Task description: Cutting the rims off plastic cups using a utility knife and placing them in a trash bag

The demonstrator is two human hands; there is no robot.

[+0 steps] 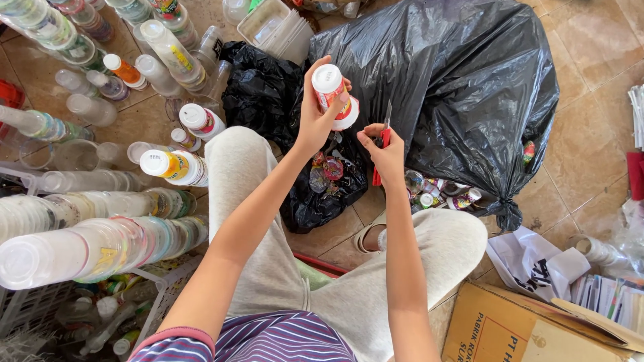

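My left hand holds up a small white plastic bottle with a white cap and a red and orange label. My right hand grips a red-handled utility knife, blade pointing up, just right of the bottle and apart from it. Both hands hover above a small open black bag that holds torn colourful labels. I sit on the tiled floor with my knees in light grey trousers to either side.
A large tied black rubbish bag fills the upper right, with small bottles at its foot. Stacks of clear plastic cups and loose bottles crowd the left. A cardboard box and papers lie at lower right.
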